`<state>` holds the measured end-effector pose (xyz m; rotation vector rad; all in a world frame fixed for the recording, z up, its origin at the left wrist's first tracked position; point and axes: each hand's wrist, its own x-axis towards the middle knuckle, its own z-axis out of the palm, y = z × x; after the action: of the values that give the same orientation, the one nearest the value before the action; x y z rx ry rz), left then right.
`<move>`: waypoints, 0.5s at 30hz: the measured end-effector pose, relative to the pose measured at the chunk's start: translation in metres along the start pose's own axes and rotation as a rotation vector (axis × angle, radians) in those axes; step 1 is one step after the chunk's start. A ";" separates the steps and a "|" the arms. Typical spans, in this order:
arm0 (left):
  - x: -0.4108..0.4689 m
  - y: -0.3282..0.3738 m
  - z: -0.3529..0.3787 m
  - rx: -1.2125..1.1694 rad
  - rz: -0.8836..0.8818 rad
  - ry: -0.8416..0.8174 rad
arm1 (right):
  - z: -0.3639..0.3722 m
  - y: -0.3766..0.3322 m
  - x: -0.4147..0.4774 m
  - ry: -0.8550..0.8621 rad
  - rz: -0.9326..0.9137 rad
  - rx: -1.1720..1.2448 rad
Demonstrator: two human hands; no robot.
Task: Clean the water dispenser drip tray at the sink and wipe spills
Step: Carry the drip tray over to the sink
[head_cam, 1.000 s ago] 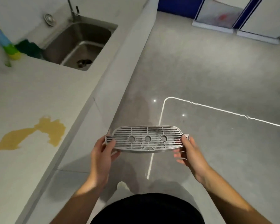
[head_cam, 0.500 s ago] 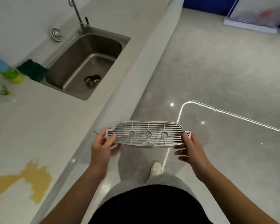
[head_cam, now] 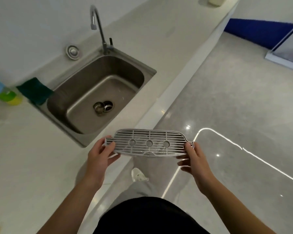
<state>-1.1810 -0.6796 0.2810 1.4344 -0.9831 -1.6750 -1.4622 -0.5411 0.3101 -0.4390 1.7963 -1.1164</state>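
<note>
Drip tray (head_cam: pixel 149 143): a grey slotted grille with three round holes, held level in the air above the front edge of the counter (head_cam: pixel 32 157), just short of the near corner of the sink (head_cam: pixel 91 73) and not yet over the basin. Left hand (head_cam: pixel 100 156) pinches the tray's left end tab, thumb on top and fingers beneath. Right hand (head_cam: pixel 193 159) grips the right end in the same way. The faucet (head_cam: pixel 98 26) shows no running water and the basin looks dry. A green sponge (head_cam: pixel 35 92) lies at the sink's left rim, with a bottle (head_cam: pixel 5 93) just beside it. Assessment: the step in hand is bringing the tray to the sink, and washing has not begun. The next move calls for carrying the tray forward and left over the basin under the spout, then freeing one hand for the tap lever while the other holds the tray alone.
</note>
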 end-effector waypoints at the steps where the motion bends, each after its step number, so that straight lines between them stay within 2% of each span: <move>1: 0.016 0.007 0.005 -0.018 -0.008 0.002 | 0.002 -0.011 0.015 -0.009 0.000 -0.007; 9: 0.119 0.048 0.026 -0.142 -0.020 0.113 | 0.033 -0.101 0.132 -0.080 0.003 -0.097; 15: 0.167 0.071 0.034 -0.437 -0.112 0.222 | 0.067 -0.163 0.224 -0.199 0.010 -0.137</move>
<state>-1.2334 -0.8559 0.2724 1.3555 -0.3886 -1.6385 -1.5424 -0.8141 0.3192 -0.6006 1.7021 -0.9122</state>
